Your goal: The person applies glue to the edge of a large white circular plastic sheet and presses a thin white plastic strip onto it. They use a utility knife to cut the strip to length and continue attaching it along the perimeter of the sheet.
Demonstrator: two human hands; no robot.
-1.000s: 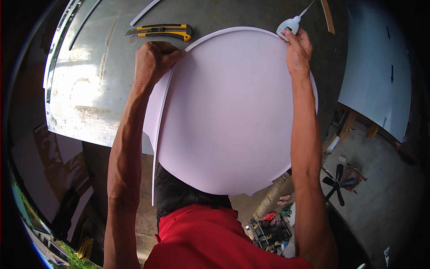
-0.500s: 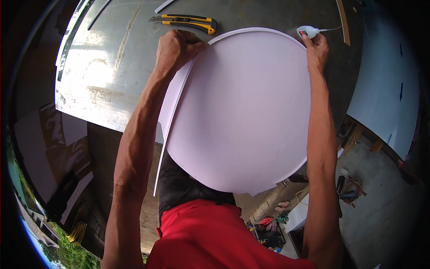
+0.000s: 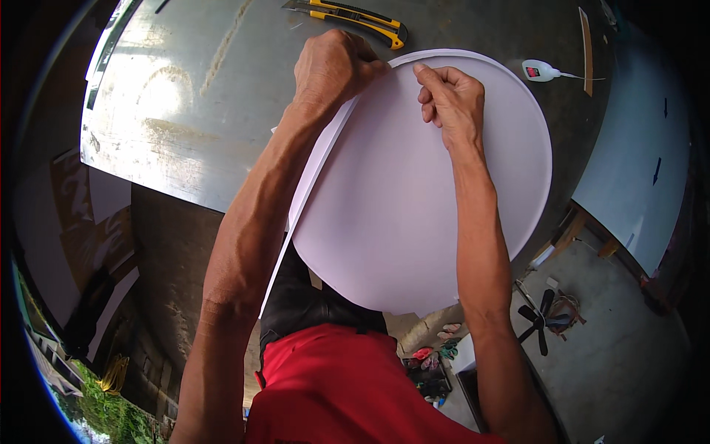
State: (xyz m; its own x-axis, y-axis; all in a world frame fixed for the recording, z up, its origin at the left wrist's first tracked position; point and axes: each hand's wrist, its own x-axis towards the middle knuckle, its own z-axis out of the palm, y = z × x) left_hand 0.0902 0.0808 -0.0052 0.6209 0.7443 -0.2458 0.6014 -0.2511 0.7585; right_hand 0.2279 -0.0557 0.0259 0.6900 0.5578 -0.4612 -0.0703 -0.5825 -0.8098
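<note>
A large round pale lilac-white disc point(image 3: 414, 200) lies over the table's near edge, a thin raised rim strip along its far side. My left hand point(image 3: 336, 70) is closed in a pinch on the narrow white strip point(image 3: 307, 189) at the disc's upper left; its loose length hangs down toward my lap. Over the disc, just inside the far rim, my right hand point(image 3: 455, 103) is loosely curled with its fingertips apart and nothing in it. A small white squeeze bottle point(image 3: 541, 71) with a long thin nozzle lies on the table to the right.
A yellow and black utility knife point(image 3: 355, 20) lies beyond my left hand on the metal table point(image 3: 185, 96). Near the bottle is a thin brown strip point(image 3: 586, 52). Another table with a pale blue-white sheet point(image 3: 636, 177) stands at right, and a black fan-like object point(image 3: 545, 322) sits on the floor.
The squeeze bottle has left my right hand and now lies on the table. My right hand has moved left over the disc, toward my left hand, which stays pinched on the strip.
</note>
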